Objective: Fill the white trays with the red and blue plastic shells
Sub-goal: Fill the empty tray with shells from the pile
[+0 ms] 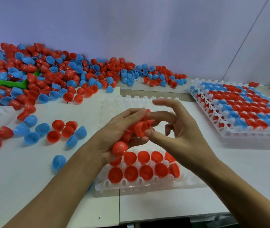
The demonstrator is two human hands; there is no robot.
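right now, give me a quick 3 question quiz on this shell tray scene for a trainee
1. True or false: the near tray under the hands already holds blue shells.
2. Which hand holds the handful of red shells? A) left hand B) right hand C) neither
3. Fill in: the filled tray lies to the person's ____.

Key
1. False: only red shells sit in it, in its two nearest rows.
2. A; the right hand's thumb and fingers pinch one red shell from that handful.
3. Right.
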